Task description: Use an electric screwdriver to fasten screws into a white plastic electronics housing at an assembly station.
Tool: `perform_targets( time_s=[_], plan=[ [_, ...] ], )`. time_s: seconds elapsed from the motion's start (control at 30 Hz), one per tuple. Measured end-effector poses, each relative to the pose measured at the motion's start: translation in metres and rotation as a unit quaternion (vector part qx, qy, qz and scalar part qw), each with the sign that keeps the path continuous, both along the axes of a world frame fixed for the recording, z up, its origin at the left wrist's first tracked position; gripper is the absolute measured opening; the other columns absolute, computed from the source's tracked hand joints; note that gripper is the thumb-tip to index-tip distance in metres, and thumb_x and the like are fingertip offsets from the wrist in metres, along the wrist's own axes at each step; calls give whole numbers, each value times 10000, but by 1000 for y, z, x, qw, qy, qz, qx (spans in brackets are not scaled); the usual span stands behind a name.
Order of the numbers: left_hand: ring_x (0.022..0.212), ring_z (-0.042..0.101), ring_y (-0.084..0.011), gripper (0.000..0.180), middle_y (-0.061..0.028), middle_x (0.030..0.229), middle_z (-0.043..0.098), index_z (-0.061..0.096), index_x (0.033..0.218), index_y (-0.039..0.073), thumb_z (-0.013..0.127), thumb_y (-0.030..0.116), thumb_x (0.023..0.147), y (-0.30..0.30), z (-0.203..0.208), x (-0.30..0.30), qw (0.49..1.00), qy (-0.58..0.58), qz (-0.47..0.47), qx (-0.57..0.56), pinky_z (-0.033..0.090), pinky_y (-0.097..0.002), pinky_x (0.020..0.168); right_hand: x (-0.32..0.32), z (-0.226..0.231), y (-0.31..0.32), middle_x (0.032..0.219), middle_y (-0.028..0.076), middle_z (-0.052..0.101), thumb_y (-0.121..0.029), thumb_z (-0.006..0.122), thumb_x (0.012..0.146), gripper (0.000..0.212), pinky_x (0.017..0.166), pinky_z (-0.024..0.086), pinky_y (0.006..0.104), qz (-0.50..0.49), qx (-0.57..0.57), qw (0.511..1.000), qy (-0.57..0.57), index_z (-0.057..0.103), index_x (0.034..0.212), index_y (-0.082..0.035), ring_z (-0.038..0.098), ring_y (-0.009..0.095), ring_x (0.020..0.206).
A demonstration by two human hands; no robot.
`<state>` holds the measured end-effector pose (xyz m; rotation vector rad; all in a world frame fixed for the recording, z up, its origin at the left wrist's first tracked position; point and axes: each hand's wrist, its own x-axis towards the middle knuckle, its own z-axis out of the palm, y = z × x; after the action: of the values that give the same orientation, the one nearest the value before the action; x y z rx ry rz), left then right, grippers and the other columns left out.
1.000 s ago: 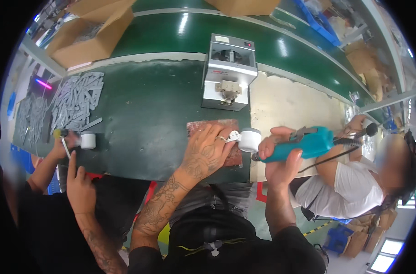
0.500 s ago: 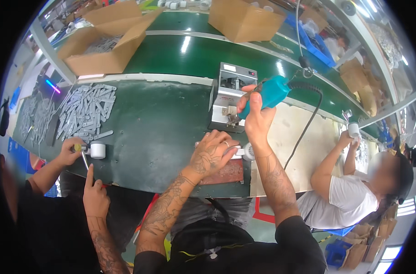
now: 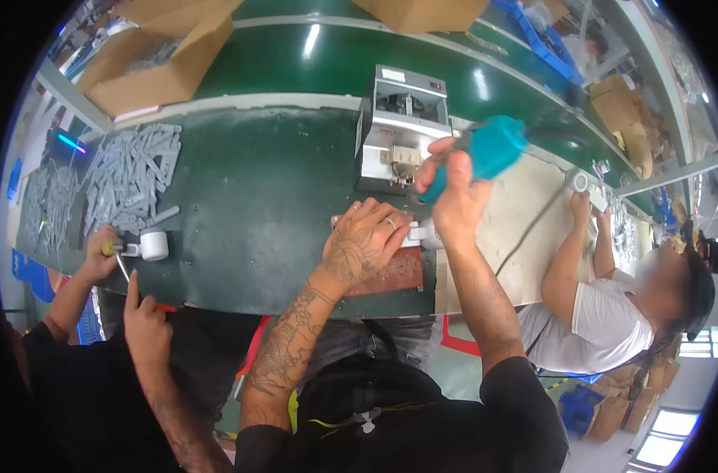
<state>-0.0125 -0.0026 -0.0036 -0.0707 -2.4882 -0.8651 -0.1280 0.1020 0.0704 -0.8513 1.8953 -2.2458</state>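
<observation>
In my right hand is a teal electric screwdriver, its body tilted and blurred by motion. Its tip is hidden around the front of a grey-black screw feeder machine. My left hand lies over a white part with a round end, fingers bent around it and pressing it down. Most of that part is under the hand. Beneath it on the bench is a reddish board.
Grey strip-shaped parts are heaped at the left. A co-worker's hand there holds a white-ended part. Another co-worker in a white shirt works at the right. An open cardboard box stands at the back left.
The electric screwdriver has moved a little right and nearer me relative to the feeder. The scene sits higher in view. My left hand stays on the white part.
</observation>
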Motion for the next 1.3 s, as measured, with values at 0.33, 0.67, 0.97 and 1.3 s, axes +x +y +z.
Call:
perform_targets(
  time_s=[0.33,0.67,0.97,1.3],
  plan=[
    [976,618,-264,196,-39,1012,670,742,1124,105,676,217,977,4,4,3,1000,-18,2,-3,504,-446,927,10,-11,31,703,73,578,-617,677,986,690,595,480,324,15,8,1000,-8,611,1124,55,581,180,624],
    [972,628,-331,152,-89,1040,684,716,1081,79,676,162,960,2,7,5,999,-47,7,3,494,-492,879,8,-49,30,721,2,664,-264,722,1025,243,587,501,283,36,30,999,-3,679,985,-29,614,90,649],
    [1056,609,-362,165,-108,1102,666,696,1080,52,651,178,983,11,14,-6,997,-75,-5,-5,481,-548,1002,3,-35,35,664,2,609,-350,733,1019,366,542,446,280,30,7,998,-51,636,864,-33,559,74,618],
    [1054,604,-350,206,-115,1115,669,714,1135,65,630,181,987,8,13,-2,997,-66,-30,-14,475,-499,990,-1,4,27,724,30,625,-446,659,1052,463,592,467,271,25,-4,999,-23,631,1100,14,593,108,645]
  ],
)
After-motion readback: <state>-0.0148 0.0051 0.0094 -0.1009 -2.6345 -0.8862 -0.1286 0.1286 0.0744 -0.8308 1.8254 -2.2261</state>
